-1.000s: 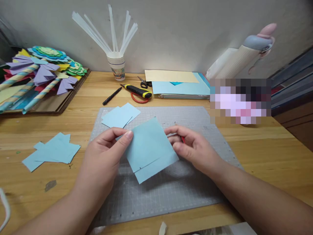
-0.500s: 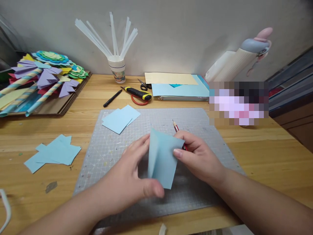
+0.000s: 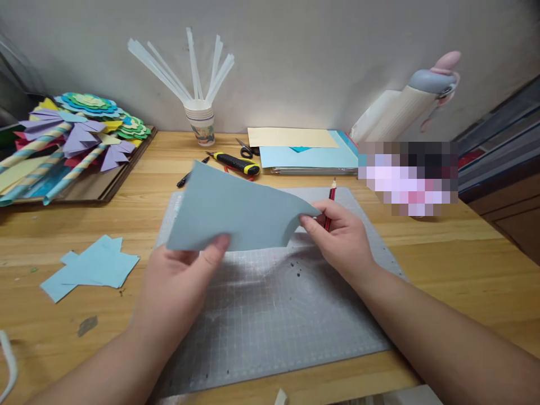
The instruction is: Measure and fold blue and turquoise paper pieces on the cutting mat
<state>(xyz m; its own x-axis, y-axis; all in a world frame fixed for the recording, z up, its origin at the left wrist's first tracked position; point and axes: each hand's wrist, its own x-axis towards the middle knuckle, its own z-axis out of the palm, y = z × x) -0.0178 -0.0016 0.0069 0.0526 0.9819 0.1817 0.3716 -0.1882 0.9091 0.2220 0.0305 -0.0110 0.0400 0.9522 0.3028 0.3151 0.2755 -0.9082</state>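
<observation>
A sheet of light blue paper (image 3: 236, 211) is spread out above the grey cutting mat (image 3: 261, 320), slightly curved. My left hand (image 3: 181, 281) grips its lower left part, thumb on the near face and the fingers hidden behind. At the paper's right corner, my right hand (image 3: 341, 233) pinches it between thumb and forefinger. A red and black pencil (image 3: 332, 197) is also tucked in the right hand, its tip pointing up. Small dark specks lie on the mat below the paper.
Blue paper pieces (image 3: 95, 267) lie on the left. Behind the mat are a black pen (image 3: 184, 180), a yellow-black cutting tool (image 3: 236, 163), scissors (image 3: 246, 149), a paper cup (image 3: 200, 126) holding white strips and a paper stack (image 3: 310, 160). Paper flowers (image 3: 80, 129) rest on cardboard at the far left.
The folded blue paper has been opened out flat and raised, now hiding the blue pieces on the mat. My left hand has moved left and closed on it; the pencil has turned more upright.
</observation>
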